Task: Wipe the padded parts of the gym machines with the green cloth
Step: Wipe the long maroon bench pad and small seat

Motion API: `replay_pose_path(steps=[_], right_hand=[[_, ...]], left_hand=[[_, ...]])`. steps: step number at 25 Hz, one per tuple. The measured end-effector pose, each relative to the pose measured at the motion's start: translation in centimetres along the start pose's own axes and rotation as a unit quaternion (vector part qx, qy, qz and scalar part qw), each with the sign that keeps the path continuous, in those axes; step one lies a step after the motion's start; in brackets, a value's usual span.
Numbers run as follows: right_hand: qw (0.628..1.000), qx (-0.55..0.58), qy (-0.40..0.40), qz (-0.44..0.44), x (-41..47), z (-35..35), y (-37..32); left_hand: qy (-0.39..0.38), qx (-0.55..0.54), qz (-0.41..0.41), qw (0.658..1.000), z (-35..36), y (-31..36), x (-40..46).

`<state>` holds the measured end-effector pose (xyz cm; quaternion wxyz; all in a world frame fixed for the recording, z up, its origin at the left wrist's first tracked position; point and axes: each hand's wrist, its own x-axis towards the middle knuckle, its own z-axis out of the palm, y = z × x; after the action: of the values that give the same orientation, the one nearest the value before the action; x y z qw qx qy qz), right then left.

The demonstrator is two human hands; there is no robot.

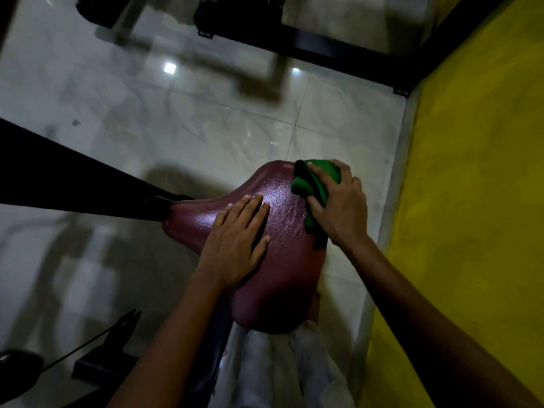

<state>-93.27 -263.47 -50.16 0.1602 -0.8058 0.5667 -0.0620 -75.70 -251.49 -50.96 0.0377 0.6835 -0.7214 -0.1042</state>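
Maroon padded seat [265, 260]: we laid our left hand [235, 242] flat, fingers straight, mid-pad; right hand [338, 207] gripped the green cloth [315, 184] at the far right edge, near the yellow wall [471, 201].

There are no words, numbers, labels or signs to read here. The dark red padded seat [276, 260] has only a bumpy skin, with no name or logo on it. The green cloth [316, 184] is plain. The yellow wall [477, 187] and the shiny floor tiles [206, 136] have no writing.
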Motion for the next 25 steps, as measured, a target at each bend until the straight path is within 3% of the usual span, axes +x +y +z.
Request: replay_pose_path(steps=[3, 6, 9, 11, 15, 18, 22, 25], right_hand=[[0.998, -0.040, 0.045, -0.023, -4.5, 0.9, -0.3], [0.981, -0.080, 0.068, -0.163, -11.4, 2.4, -0.6], [0.959, -0.094, 0.058, -0.261, -11.9, 2.2, 0.4], [0.960, -0.106, 0.062, -0.251, -9.5, 1.6, 0.8], [0.984, -0.087, 0.068, -0.137, -7.7, 1.7, 0.1], [0.962, -0.097, 0.076, -0.243, -12.5, 3.0, -0.7], [0.912, -0.099, 0.011, -0.397, -13.8, 2.6, 0.4], [0.920, -0.117, 0.014, -0.374, -10.0, 1.2, 0.2]], left_hand=[[-0.001, -0.005, 0.003, 1.000, -0.3, 0.0, 0.1], [-0.019, -0.005, 0.016, 1.000, -0.8, -0.6, 0.6], [-0.037, 0.000, 0.035, 0.999, -0.9, -1.4, 0.8], [-0.036, -0.008, 0.034, 0.999, -0.7, -1.6, 0.5], [-0.022, -0.022, 0.037, 0.999, -0.1, -1.5, -0.3], [-0.028, -0.037, 0.032, 0.998, -0.2, -1.4, -0.5], [-0.055, -0.026, 0.021, 0.998, -0.6, -1.5, -0.5], [-0.065, -0.012, -0.014, 0.998, -0.8, -2.0, -1.1]])
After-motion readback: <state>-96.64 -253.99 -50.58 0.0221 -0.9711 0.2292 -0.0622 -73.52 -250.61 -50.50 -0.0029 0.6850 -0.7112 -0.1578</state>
